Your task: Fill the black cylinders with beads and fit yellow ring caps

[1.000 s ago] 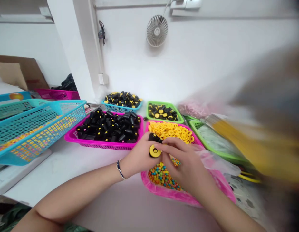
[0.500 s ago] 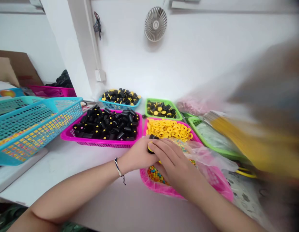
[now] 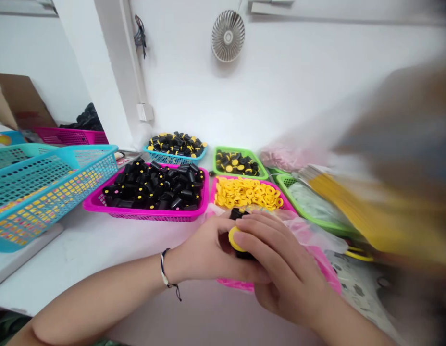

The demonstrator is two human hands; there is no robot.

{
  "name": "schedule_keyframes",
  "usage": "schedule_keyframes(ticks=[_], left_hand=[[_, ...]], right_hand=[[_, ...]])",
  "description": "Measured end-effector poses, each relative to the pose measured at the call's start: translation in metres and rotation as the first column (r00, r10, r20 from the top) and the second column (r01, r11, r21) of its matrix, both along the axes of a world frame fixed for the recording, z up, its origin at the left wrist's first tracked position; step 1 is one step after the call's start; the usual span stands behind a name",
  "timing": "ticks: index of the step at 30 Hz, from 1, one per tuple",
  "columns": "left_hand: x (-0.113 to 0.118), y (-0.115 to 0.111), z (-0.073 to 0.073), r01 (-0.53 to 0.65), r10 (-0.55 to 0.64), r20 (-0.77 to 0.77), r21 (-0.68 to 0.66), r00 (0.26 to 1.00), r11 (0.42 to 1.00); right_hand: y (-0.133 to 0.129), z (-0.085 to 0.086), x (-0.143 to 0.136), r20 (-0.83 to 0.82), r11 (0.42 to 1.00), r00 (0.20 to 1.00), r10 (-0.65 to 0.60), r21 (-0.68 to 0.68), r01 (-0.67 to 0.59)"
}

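My left hand [image 3: 208, 247] is closed round a black cylinder [image 3: 239, 213], whose dark end shows above the fingers. Against it, my right hand [image 3: 284, 254] has its fingertips on a black piece with a round yellow cap [image 3: 236, 239]. Both hands touch each other above a pink basket [image 3: 326, 264] lined with clear plastic. Just behind them, yellow rings [image 3: 250, 192] fill another pink basket. A magenta basket [image 3: 147, 215] of black cylinders stands to the left of the hands.
Black and yellow pieces fill a blue basket [image 3: 174, 157] and a green basket [image 3: 241, 174] at the back. Large blue baskets [image 3: 64, 178] stand at left. At right are a green basket [image 3: 316, 218] with a plastic bag and a blurred yellow bundle [image 3: 349, 206].
Both hands have come closer and lower, and the yellow cap now shows more fully between them. The colored beads in the lined basket are now hidden. The view has shifted slightly.
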State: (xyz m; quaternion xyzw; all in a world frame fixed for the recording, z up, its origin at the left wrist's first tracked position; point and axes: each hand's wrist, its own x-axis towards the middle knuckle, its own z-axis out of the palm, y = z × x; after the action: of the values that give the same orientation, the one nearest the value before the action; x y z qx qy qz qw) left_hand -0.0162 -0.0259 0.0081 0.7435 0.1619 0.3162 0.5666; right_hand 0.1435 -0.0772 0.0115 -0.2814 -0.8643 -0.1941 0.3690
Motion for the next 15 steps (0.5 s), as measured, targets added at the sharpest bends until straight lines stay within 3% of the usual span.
schedule_keyframes(ticks=[6,10,15], left_hand=[[0.0026,-0.001,-0.0011,-0.102,0.102,-0.003,0.023,0.995,0.995],[0.0041,-0.0013,0.0012,-0.119,0.121,0.021,-0.082,0.992,0.99],[0.0094,-0.0045,-0.0047,-0.092,0.113,0.113,-0.176,0.987,0.98]], right_hand=[[0.0038,-0.0025,0.0034,-0.034,0.996,0.996,0.081,-0.022,-0.082],[0.0055,-0.0038,-0.0002,-0.203,0.988,0.978,0.057,-0.129,-0.084],[0.0069,-0.0075,-0.0027,-0.213,0.997,0.974,0.072,0.003,-0.073]])
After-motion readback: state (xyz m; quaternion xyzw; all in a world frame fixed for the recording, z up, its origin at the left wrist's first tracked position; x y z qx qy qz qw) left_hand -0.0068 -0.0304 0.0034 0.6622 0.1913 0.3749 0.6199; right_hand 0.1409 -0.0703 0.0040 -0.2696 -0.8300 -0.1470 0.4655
